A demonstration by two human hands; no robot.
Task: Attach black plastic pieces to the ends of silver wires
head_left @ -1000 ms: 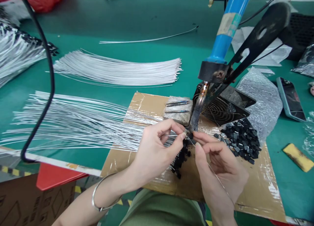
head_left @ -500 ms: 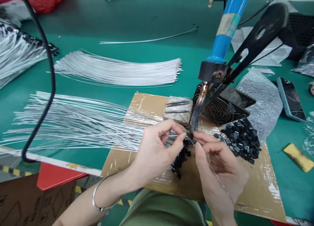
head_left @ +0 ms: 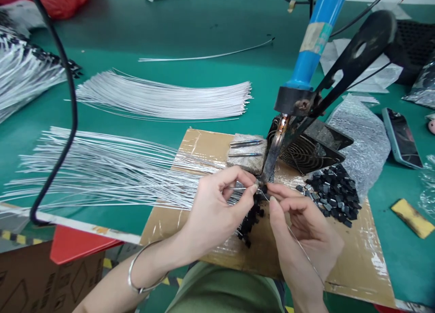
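Under the tip of a blue-handled soldering iron [head_left: 271, 161], both my hands meet over the cardboard. My left hand [head_left: 219, 209] pinches the end of a white wire between thumb and forefinger, right below the iron's tip. A thin strand of solder wire [head_left: 304, 252] runs through the pinch of my right hand [head_left: 304, 236] and trails down across the palm. Its upper end reaches toward the left fingertips. A small black piece shows between the two hands, partly hidden by the fingers. White wires with black ends [head_left: 249, 224] lie beneath and beside my left hand.
A metal stand arm [head_left: 356, 55] holds the iron, with a small fan [head_left: 309, 145] behind. Loose black connectors [head_left: 335, 193] are heaped at right, near a phone [head_left: 403, 138] and a yellow sponge [head_left: 413, 218]. A white wire bundle [head_left: 163, 95] lies behind. A black cable [head_left: 70, 100] loops at left.
Almost nothing differs. Both hands stay under the iron's tip, and the view has shifted very slightly.
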